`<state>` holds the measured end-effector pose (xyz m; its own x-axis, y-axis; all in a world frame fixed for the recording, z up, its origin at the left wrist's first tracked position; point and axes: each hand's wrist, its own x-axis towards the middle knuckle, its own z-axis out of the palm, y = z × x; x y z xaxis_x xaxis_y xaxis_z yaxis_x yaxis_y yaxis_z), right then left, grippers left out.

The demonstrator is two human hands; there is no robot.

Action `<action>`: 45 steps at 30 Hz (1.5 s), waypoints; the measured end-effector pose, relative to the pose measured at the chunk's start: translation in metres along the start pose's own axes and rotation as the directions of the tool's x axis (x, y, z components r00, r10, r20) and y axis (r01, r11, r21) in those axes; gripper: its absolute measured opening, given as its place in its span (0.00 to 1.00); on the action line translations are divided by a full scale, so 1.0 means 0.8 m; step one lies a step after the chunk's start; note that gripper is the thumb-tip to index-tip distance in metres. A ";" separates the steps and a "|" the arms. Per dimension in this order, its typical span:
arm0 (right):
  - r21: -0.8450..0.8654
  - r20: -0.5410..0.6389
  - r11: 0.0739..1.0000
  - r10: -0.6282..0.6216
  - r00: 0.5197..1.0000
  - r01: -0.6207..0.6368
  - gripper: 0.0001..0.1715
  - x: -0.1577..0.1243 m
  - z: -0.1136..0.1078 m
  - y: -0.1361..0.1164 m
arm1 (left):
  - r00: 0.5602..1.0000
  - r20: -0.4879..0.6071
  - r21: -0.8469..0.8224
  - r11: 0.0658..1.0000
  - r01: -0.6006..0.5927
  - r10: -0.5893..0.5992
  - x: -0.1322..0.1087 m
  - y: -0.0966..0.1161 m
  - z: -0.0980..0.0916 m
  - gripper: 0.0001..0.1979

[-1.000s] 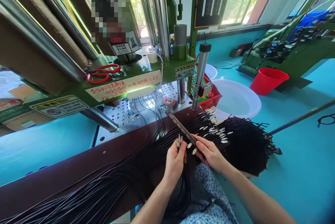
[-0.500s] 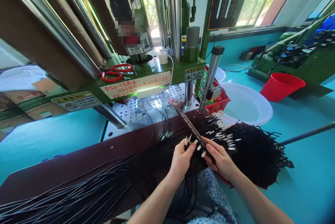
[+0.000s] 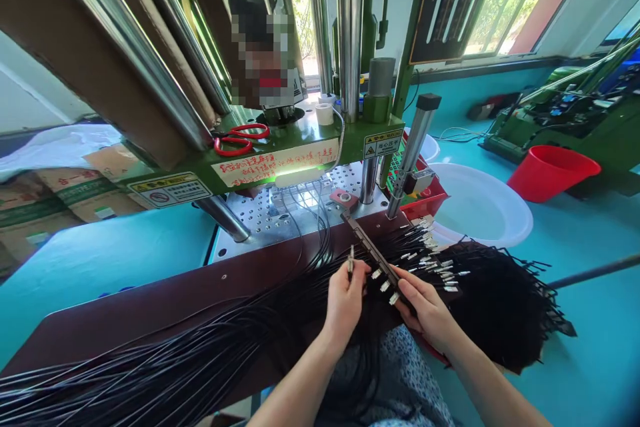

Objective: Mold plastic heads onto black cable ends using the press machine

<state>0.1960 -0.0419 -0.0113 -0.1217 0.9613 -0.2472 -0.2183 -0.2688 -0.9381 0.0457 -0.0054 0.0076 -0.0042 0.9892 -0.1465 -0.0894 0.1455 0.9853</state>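
Observation:
My left hand (image 3: 343, 300) is closed, pinching the metal-tipped ends of thin black cables (image 3: 351, 258) upright. My right hand (image 3: 425, 307) grips the near end of a long dark metal fixture bar (image 3: 373, 252) that runs toward the press. Three metal plugs sit along the bar's near part. A thick bundle of black cables (image 3: 165, 364) lies across the brown bench (image 3: 125, 310). More cables with silver plugs (image 3: 435, 260) fan out to the right of the bar.
A green press machine (image 3: 295, 147) with steel columns stands behind, red scissors (image 3: 240, 137) on its ledge. A white basin (image 3: 480, 204) and a red bucket (image 3: 550, 170) stand on the right. Another person is partly visible behind the machine. Cardboard boxes (image 3: 60, 197) sit at left.
The view has shifted, so everything sits further right. My left hand now holds fewer plug ends upright, and more plugs sit along the bar near my right hand.

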 end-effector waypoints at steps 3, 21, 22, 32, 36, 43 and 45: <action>0.105 -0.010 0.994 0.019 1.000 -0.018 0.33 -0.001 -0.003 -0.003 | 0.991 -0.116 -0.014 0.998 -0.062 0.060 0.001 0.004 -0.008 0.17; 0.007 0.162 0.998 0.055 0.985 -0.057 0.33 0.003 -0.015 -0.005 | 0.903 0.341 -0.054 0.954 0.295 -0.260 0.006 0.008 -0.012 0.19; -0.014 0.163 0.999 0.052 0.985 -0.050 0.33 0.003 -0.013 -0.006 | 0.905 0.337 -0.037 0.957 0.287 -0.258 0.006 0.008 -0.012 0.19; -0.058 0.115 0.998 -0.008 0.993 0.014 0.31 0.000 -0.003 -0.007 | 0.957 0.253 -0.018 0.988 0.154 -0.144 0.007 0.010 -0.022 0.18; 0.092 0.062 0.995 0.031 0.998 -0.037 0.35 0.001 -0.012 -0.005 | 0.983 0.123 -0.221 0.962 0.161 -0.136 0.014 0.024 -0.031 0.17; 0.008 0.069 0.996 0.087 0.994 -0.088 0.36 0.004 -0.010 -0.005 | 0.977 0.104 -0.145 0.970 0.198 -0.184 0.015 0.017 -0.016 0.12; -0.047 0.085 0.995 0.089 0.992 -0.085 0.36 0.004 -0.009 -0.007 | 0.980 0.120 -0.123 0.977 0.176 -0.161 0.014 0.013 -0.015 0.12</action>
<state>0.2042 -0.0369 -0.0086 -0.2226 0.9248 -0.3084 -0.1610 -0.3469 -0.9240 0.0329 0.0068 0.0155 0.1293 0.9477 -0.2918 -0.2108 0.3139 0.9258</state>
